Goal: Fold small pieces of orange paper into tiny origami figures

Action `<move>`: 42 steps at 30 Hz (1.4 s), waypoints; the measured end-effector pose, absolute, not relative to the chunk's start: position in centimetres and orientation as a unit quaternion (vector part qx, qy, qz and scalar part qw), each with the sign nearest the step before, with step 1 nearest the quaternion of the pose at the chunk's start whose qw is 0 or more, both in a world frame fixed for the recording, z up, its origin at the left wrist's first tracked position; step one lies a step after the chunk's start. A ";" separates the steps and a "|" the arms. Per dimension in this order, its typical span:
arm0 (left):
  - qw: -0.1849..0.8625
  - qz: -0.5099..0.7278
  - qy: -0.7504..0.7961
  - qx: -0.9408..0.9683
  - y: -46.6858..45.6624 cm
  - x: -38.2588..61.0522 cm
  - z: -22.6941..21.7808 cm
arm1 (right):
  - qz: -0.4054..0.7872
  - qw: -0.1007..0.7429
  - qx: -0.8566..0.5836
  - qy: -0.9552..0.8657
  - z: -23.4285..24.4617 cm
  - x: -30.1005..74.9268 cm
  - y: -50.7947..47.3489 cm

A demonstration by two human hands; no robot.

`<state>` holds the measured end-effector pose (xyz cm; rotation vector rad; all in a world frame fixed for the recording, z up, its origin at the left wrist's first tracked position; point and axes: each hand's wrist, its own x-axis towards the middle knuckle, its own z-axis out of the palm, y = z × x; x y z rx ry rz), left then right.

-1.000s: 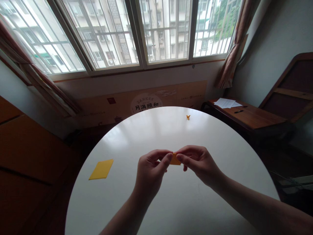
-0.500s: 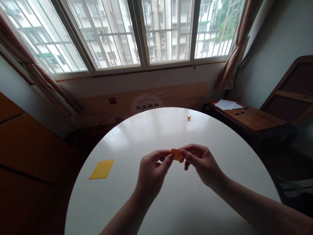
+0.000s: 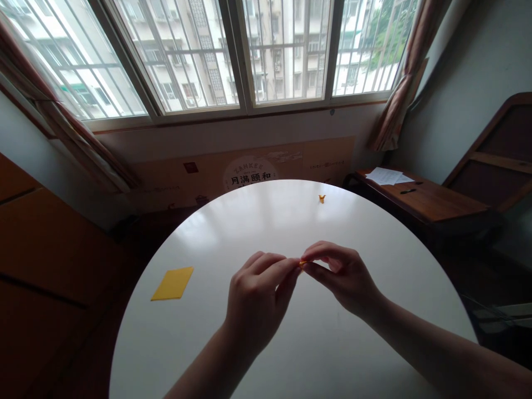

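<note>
Between my two hands, above the white round table (image 3: 199, 349), is a small folded piece of orange paper (image 3: 304, 263), mostly hidden by fingers. My left hand (image 3: 260, 288) pinches it from the left, with the back of the hand turned up. From the right, my right hand (image 3: 341, 271) grips it between thumb and fingertips. Off to the left lies a yellow paper square stack (image 3: 172, 284) on the tabletop. A tiny folded orange paper figure (image 3: 322, 199) stands near the table's far edge.
A wooden bench (image 3: 443, 199) at the right carries white paper sheets (image 3: 388, 176) and a dark pen-like item (image 3: 408, 191). Beyond the table is a barred window (image 3: 286, 50) with curtains (image 3: 401, 100). An orange-brown cabinet (image 3: 37, 266) stands at the left.
My left hand has rolled over, back upward, its fingers closing further over the orange paper. The paper has turned from showing its flat face to showing only a thin edge.
</note>
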<state>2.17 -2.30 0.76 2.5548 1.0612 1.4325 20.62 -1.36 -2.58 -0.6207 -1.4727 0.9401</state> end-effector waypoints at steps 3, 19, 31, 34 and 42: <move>0.017 0.471 0.336 0.815 -2.4 2.2 0.9 | 0.404 0.604 -0.266 -0.633 -2.4 20.6 -1.5; 0.192 0.510 0.375 0.750 -2.6 2.6 1.0 | 0.464 0.603 -0.270 -0.590 -2.4 20.7 -1.9; 0.249 0.509 0.391 0.726 -2.6 3.0 0.5 | 0.451 0.598 -0.291 -0.595 -2.3 20.6 -2.0; 0.287 0.511 0.393 0.709 -2.6 3.1 0.5 | 0.461 0.599 -0.294 -0.585 -2.5 20.4 -2.0; 0.456 0.507 0.421 0.598 -2.4 3.3 0.7 | 0.536 0.566 -0.299 -0.550 -2.8 20.2 -2.0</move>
